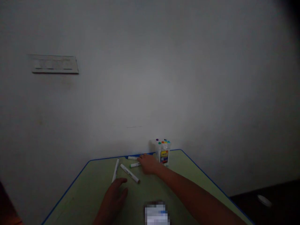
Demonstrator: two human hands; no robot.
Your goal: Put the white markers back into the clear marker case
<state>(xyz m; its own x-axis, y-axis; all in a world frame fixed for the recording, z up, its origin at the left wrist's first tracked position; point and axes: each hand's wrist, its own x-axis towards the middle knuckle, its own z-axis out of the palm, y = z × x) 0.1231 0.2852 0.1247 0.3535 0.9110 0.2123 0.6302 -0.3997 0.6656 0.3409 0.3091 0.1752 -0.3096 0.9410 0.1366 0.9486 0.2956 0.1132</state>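
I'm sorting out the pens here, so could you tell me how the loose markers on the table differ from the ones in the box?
The loose markers lie flat and scattered on the green table, full length showing; those in the marker box stand upright, only coloured caps visible. The right hand touches loose ones; the left hand rests nearby. Both sets look white-barrelled.

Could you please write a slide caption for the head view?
Right hand reaches loose markers beside a marker box; left hand rests on the table.

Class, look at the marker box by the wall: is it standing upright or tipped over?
Upright. The marker box stands on the table, coloured caps showing at its top.
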